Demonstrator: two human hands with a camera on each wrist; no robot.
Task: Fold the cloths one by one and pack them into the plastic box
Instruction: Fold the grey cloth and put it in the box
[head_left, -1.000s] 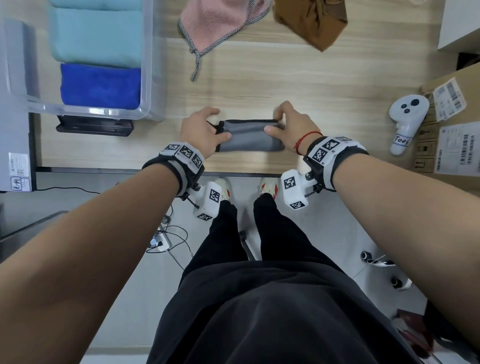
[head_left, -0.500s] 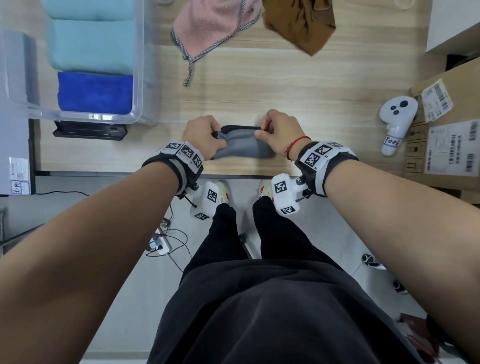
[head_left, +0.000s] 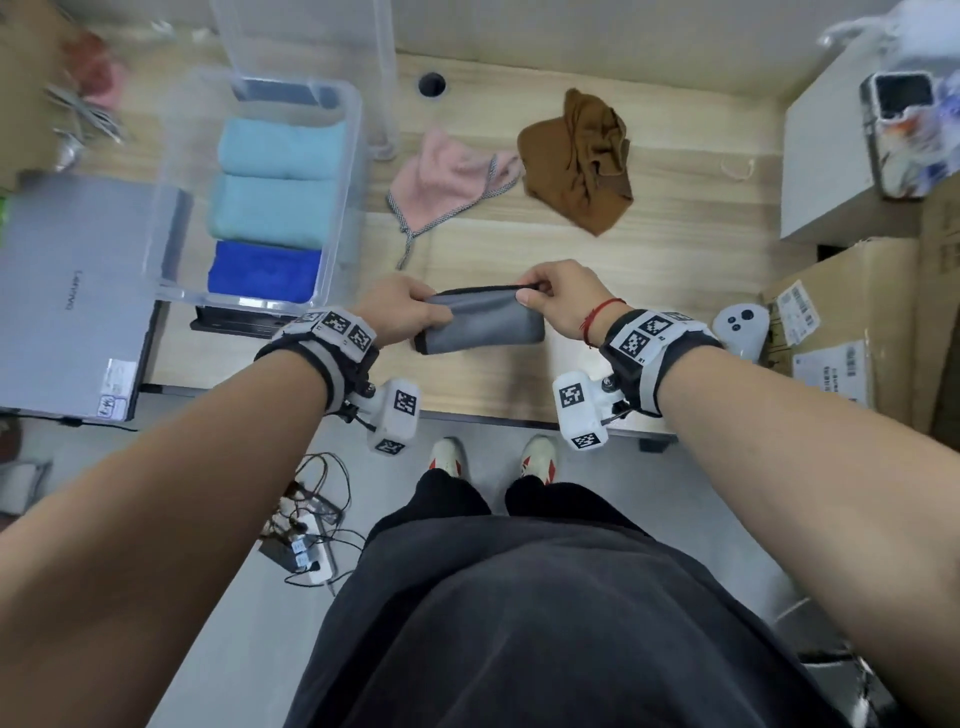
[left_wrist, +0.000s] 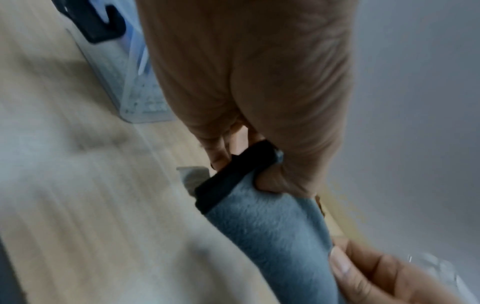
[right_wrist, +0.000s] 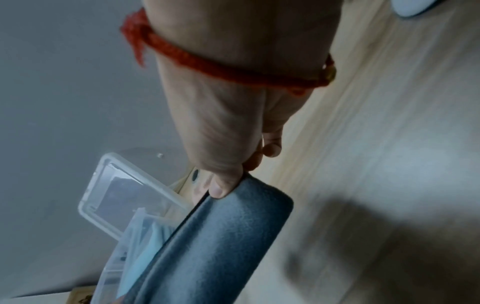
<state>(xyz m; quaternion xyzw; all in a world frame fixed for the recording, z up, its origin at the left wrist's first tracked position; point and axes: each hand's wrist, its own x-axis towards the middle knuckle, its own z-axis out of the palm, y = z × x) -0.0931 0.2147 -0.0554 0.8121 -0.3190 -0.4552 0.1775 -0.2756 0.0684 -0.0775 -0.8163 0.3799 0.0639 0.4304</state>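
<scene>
A folded grey cloth (head_left: 483, 325) with a dark hem hangs a little above the wooden table (head_left: 675, 270), held at both ends. My left hand (head_left: 402, 306) pinches its left end (left_wrist: 259, 226), thumb over the dark hem. My right hand (head_left: 558, 296) pinches its upper right corner (right_wrist: 228, 236). The clear plastic box (head_left: 343, 171) stands at the left with two teal cloths (head_left: 275, 179) and a blue cloth (head_left: 262, 270) folded inside. A pink cloth (head_left: 457, 176) and a brown cloth (head_left: 582, 161) lie crumpled at the back of the table.
A grey laptop (head_left: 72, 306) lies left of the box. A white controller (head_left: 740, 327) and cardboard boxes (head_left: 852, 327) sit at the right. The box lid (head_left: 384, 67) stands upright behind the box. Cables (head_left: 311, 519) lie on the floor below.
Both hands have lifted the folded grey cloth off the table, pinching its upper edge. The head view has tilted up, showing more of the table's back.
</scene>
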